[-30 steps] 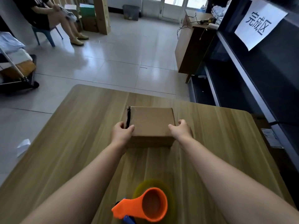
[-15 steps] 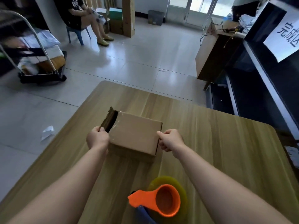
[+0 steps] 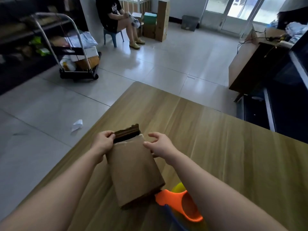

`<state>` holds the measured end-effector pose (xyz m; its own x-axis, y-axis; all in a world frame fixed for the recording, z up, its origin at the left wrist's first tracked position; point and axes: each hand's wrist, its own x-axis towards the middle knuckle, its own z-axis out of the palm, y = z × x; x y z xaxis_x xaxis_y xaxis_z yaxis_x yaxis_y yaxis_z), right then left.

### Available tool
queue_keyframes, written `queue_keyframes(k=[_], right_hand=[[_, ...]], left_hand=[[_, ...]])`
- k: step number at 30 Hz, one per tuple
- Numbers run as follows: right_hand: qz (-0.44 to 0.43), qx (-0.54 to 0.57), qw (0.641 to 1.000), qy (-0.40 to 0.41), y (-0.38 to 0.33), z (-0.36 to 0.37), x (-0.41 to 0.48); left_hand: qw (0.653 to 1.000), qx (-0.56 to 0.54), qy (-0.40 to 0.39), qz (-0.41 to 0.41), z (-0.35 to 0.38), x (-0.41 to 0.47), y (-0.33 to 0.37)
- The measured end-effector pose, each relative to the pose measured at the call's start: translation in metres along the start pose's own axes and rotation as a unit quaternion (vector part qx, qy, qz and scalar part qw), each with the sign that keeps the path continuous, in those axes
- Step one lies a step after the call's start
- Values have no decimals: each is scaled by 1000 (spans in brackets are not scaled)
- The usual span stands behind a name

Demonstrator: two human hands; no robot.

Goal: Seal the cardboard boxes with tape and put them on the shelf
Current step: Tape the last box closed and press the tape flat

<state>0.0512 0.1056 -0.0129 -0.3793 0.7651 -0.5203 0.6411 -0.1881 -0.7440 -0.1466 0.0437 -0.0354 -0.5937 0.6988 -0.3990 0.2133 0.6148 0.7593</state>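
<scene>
Pinching the cardboard box's (image 3: 133, 172) far flap (image 3: 128, 132), the left hand (image 3: 104, 144) holds it on the surface (image 3: 225, 155); the right hand (image 3: 160, 145), fingers loosely spread, sits at its right edge, tape dispenser (image 3: 181, 205) just beside.

Our cardboard box (image 3: 135, 170) sits between our left hand (image 3: 103, 144) and right hand (image 3: 160, 144) at the counter's (image 3: 216, 139) left side, tape dispenser (image 3: 181, 204) just beside its near right corner; a trolley (image 3: 78, 64) stands on the floor behind, left.

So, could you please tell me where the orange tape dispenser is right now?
In the head view, the orange plastic tape dispenser lies near the bottom edge on the wooden table, at the near right corner of the brown cardboard box.
</scene>
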Motion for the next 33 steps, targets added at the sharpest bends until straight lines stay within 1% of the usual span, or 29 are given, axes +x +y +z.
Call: queue_keyframes(k=[2,4,6,9,13,18,23,27,30,33], right_hand=[[-15,-33,999,-11,-5,9,-2],[-19,-66,998,-2,-7,13,-5],[-14,-69,998,-2,-6,16,-7],[-4,-58,998,-14,-5,21,-11],[-11,-67,998,-15,-7,29,-13],[-22,-69,997,-9,-13,34,-16],[-42,-69,996,33,-21,38,-15],[-59,-56,996,48,-28,38,-16],[-67,-34,996,44,-30,40,-17],[-75,-15,997,24,-30,41,-16]], left_hand=[[999,-14,-28,7,-7,-6,-4],[998,-27,-46,21,-14,-12,-8],[997,-31,-60,33,-19,-18,-13],[997,-45,-58,34,-21,-23,-19],[997,-58,-45,10,-25,-27,-27],[998,-68,-3,-7,-28,-31,-29],[993,-105,53,-14,-29,-34,-29],[986,-138,88,-29,-28,-36,-25],[979,-163,120,-38,-27,-36,-25],[976,-155,145,-53,-28,-37,-26]])
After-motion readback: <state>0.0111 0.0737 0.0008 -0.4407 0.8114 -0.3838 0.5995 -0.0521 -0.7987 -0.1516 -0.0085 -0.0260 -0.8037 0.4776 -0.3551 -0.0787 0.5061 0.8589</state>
